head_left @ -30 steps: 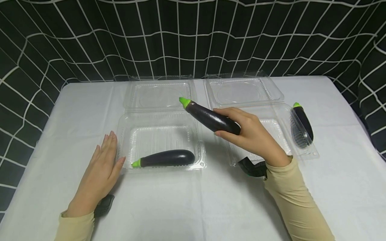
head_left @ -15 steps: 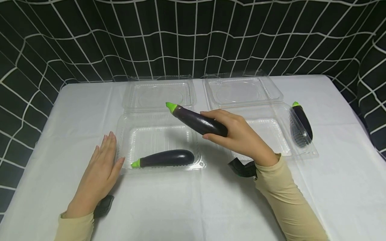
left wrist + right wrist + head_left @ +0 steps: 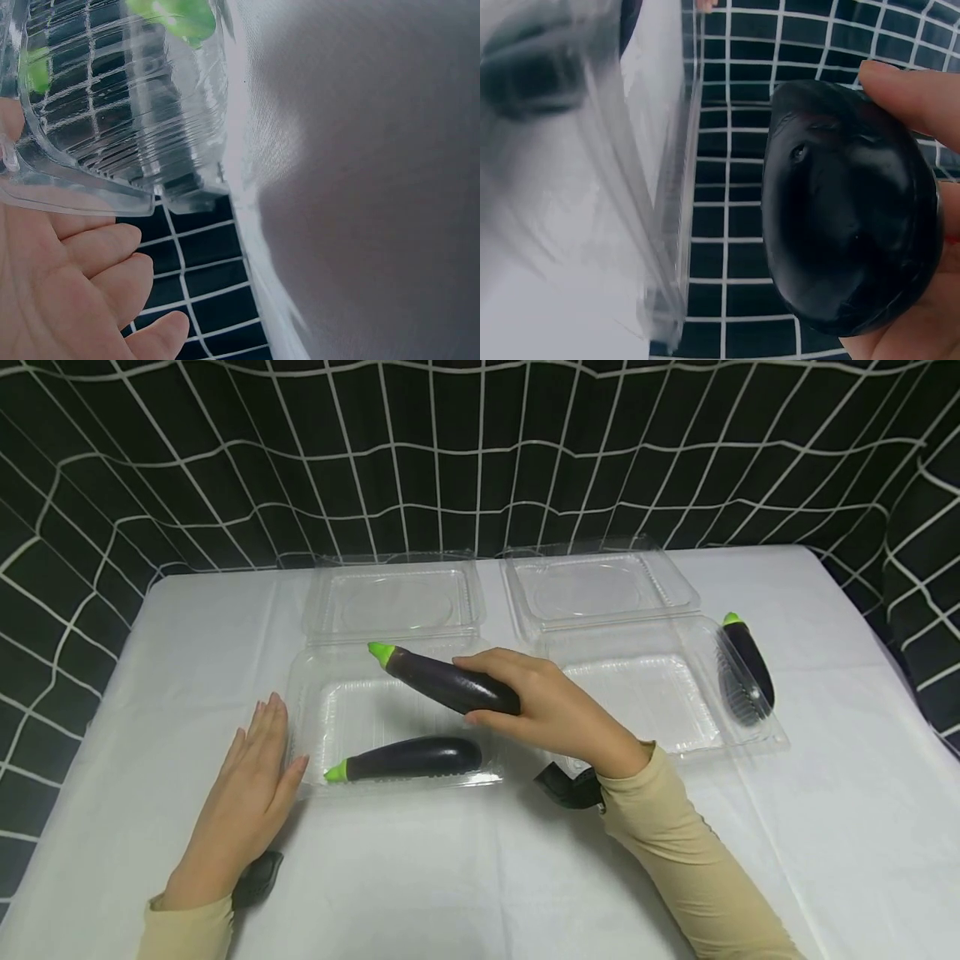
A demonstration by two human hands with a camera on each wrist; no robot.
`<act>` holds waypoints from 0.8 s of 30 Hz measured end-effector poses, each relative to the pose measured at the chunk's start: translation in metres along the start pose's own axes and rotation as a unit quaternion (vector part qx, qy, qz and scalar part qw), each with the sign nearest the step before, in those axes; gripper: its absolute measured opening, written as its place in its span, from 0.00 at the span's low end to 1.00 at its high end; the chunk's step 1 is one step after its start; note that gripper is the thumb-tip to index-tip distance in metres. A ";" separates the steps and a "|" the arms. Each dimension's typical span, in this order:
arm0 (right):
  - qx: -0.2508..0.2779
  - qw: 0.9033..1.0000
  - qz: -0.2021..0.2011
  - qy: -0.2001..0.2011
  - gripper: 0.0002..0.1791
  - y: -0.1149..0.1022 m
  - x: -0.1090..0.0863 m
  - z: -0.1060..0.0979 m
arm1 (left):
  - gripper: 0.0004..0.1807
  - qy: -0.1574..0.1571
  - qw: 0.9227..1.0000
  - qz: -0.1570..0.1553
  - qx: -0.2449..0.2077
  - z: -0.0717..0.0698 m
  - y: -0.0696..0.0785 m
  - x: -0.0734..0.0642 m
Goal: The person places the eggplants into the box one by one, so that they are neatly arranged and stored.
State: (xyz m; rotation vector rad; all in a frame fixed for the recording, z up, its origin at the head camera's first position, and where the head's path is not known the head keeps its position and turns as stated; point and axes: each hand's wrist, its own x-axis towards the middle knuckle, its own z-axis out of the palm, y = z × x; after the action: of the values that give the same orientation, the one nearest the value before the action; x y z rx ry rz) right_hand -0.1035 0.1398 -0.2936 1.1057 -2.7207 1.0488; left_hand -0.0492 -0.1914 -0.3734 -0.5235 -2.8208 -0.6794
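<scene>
Gripping a glossy dark-purple eggplant (image 3: 442, 681) round its thick end, thumb on the near side and fingers on the far side, the right hand (image 3: 551, 706) held it above the left clear plastic clamshell (image 3: 352, 706), its green stem pointing left. The left hand (image 3: 247, 785) held nothing; its fingers lay straight and close together along the clamshell's left side, though whether they touched the plastic could not be told. A second eggplant (image 3: 416, 757) lay along the clamshell's near edge, inside. The right clamshell (image 3: 641, 693) stood with its lid raised, like its neighbour, and a third eggplant (image 3: 750, 664) lay at its right side, partly seen through the clear plastic. A white cloth covered the worktop (image 3: 405, 877), and a black backdrop with white grid lines (image 3: 491, 468) rose behind it.
</scene>
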 end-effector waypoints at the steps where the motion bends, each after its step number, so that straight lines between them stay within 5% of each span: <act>1: 0.001 1.000 -0.003 -0.004 0.28 -0.001 0.001 0.002 | 0.35 -0.001 1.000 -0.001 0.000 0.000 0.000 0.000; 24: 0.018 0.998 -0.019 -0.052 0.27 -0.005 0.020 0.031 | 0.35 0.001 1.000 0.003 -0.001 0.000 -0.001 -0.001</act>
State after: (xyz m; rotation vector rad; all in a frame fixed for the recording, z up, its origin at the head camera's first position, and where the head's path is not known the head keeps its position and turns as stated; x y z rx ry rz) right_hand -0.1086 0.1060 -0.3095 1.2467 -2.7564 1.0676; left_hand -0.0487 -0.1919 -0.3742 -0.5315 -2.8160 -0.6818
